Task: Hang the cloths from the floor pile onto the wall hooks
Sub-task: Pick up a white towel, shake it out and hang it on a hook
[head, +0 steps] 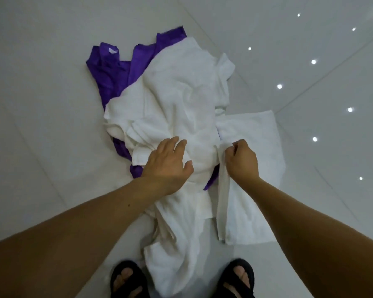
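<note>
A pile of cloths lies on the glossy white tiled floor in front of my feet. White cloths [177,93] cover most of it, and a purple cloth [114,69] shows at the far left and underneath. My left hand [168,162] rests flat on the white cloths with its fingers spread. My right hand [241,160] pinches a folded edge of a white cloth [223,203], which runs as a strip towards my right foot. No wall hooks are in view.
My two feet in black sandals [127,278] stand at the bottom, with a white cloth trailing between them. A flat white cloth [261,130] lies on the right. Ceiling lights reflect as bright dots [279,86] on the tiles at the right.
</note>
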`<state>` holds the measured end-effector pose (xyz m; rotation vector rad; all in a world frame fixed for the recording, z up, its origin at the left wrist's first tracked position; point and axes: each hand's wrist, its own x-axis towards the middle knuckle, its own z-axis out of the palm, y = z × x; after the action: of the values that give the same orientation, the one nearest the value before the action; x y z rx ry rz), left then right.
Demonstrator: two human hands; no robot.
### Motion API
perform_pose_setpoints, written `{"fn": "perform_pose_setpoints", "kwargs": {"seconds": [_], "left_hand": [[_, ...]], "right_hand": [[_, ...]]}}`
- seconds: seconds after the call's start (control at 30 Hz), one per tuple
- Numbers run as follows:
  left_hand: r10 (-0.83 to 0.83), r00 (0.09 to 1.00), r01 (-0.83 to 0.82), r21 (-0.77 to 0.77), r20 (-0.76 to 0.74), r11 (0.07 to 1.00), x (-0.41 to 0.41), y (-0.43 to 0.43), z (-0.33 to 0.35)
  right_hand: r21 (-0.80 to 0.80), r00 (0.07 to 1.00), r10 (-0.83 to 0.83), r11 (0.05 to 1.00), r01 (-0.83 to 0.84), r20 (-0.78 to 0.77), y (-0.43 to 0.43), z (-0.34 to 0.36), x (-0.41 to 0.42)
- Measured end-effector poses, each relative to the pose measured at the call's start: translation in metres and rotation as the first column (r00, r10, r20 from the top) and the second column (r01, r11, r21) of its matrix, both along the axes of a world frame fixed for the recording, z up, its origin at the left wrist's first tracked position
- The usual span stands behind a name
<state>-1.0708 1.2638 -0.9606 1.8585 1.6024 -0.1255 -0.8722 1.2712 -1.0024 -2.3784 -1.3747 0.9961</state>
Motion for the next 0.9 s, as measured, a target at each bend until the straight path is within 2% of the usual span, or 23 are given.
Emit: {"fn": "perform_pose_setpoints", "kwargs": {"seconds": [0.17,0.3,0.37,0.6,0.73,0.8,0.9], "left_hand": [[-0.035,0.985,0.053,-0.104,0.169,0.993,0.014,0.005,0.123],[0.035,0.942,0.013,-0.14,0.335,0.99,0.014,0.019,0.243],[0.077,0.923,-0.034,-0.121,0.376,0.992,0.007,0.024,0.304],[0.119,0.936,-0.175,0.143,0.332,0.974,-0.055,0.03,0.491],[0.237,0.934,-0.322,0.342,0.268,0.883,-0.105,0.028,0.593],[0.327,0.911,-0.407,0.429,0.25,0.806,-0.131,0.023,0.641],[0.443,0.869,-0.491,0.489,0.22,0.721,-0.155,0.011,0.705]], "right_hand": [[0.141,0.958,-0.041,0.987,0.084,-0.283,-0.002,0.14,-0.01],[0.217,0.88,0.053,0.974,0.058,-0.472,0.012,0.271,-0.031],[0.25,0.851,0.125,0.968,0.008,-0.51,0.019,0.336,-0.044],[0.438,0.836,0.394,0.873,-0.213,-0.381,0.046,0.547,-0.096],[0.529,0.796,0.526,0.786,-0.319,-0.301,0.053,0.644,-0.135],[0.56,0.752,0.608,0.727,-0.397,-0.255,0.055,0.685,-0.152],[0.518,0.618,0.762,0.615,-0.595,-0.195,0.057,0.744,-0.17]]}}
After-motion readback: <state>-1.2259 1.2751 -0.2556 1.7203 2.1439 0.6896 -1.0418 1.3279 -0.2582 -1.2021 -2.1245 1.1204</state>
